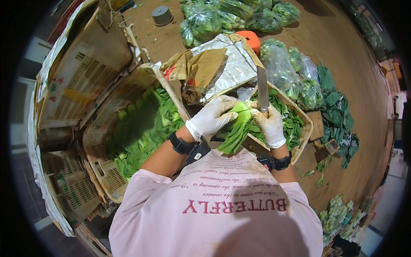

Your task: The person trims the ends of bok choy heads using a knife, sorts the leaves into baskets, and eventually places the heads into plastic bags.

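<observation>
My left hand (215, 115), in a white glove, is closed around a head of leafy greens (239, 125), whose pale stem end points up and whose leaves hang down before my shirt. My right hand (270, 123), gloved too, holds a knife (262, 90) with its broad blade pointing away from me; its thumb and fingertips touch the stem end of the greens. Much of the knife's handle is hidden in the hand. Below and right of the right hand stands a plastic crate (306, 136) holding loose leaves (290, 119).
On the left a large plastic crate (96, 154) holds rows of greens (144, 138), beside stacked crates (83, 80). Ahead lie brown paper (205, 66) and a silvery covered box (236, 59). Bagged vegetables (205, 22), an orange object (249, 40), a grey stool (162, 16) and dark green sheeting (337, 119) are on the floor.
</observation>
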Action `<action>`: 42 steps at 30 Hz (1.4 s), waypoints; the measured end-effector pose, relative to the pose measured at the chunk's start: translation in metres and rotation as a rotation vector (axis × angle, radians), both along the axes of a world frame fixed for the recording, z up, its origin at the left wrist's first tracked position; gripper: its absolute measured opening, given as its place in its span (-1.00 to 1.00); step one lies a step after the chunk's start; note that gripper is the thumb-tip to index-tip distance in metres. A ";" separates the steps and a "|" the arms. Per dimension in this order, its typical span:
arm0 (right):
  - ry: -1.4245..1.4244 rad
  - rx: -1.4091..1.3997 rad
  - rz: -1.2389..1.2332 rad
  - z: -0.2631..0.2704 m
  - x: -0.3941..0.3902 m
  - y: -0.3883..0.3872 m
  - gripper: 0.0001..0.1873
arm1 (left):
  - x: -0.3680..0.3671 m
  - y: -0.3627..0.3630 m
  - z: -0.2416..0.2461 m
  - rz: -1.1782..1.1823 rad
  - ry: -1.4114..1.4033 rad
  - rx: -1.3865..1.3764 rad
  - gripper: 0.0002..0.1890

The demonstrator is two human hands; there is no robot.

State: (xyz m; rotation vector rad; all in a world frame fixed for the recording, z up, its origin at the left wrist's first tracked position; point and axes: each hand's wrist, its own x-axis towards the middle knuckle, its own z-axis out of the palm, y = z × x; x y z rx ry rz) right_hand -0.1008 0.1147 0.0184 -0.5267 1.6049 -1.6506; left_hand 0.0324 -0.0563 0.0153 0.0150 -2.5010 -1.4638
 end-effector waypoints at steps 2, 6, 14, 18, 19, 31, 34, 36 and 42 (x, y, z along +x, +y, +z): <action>0.046 -0.027 -0.068 0.000 -0.003 0.008 -0.74 | -0.017 0.010 0.003 -0.123 -0.135 0.574 -0.58; 0.559 0.017 -0.050 0.011 -0.009 0.020 -0.75 | -0.044 0.037 -0.016 -0.134 -0.296 0.744 -0.45; 0.313 0.039 0.197 0.008 -0.053 0.089 -0.81 | -0.081 0.061 -0.006 -0.405 -0.420 0.275 -0.56; 0.120 0.147 0.017 -0.008 -0.078 0.123 -0.80 | -0.087 0.067 0.001 -0.541 -0.497 0.566 -0.56; 0.175 0.077 -0.117 -0.021 -0.084 0.131 -0.79 | -0.089 0.067 0.001 -0.551 -0.504 0.557 -0.56; 1.214 0.385 -0.290 -0.021 -0.016 0.094 -0.65 | -0.102 0.079 -0.015 -0.267 -0.426 0.581 -0.56; 1.184 0.401 -0.306 -0.023 -0.015 0.093 -0.68 | -0.101 0.083 -0.012 -0.197 -0.327 0.266 -0.60; 1.172 0.401 -0.298 -0.023 -0.014 0.093 -0.68 | -0.099 0.085 -0.010 -0.190 -0.295 0.241 -0.60; 1.118 0.565 -0.411 -0.044 -0.025 0.112 -0.82 | -0.101 0.099 0.015 -0.149 -0.301 0.007 -0.51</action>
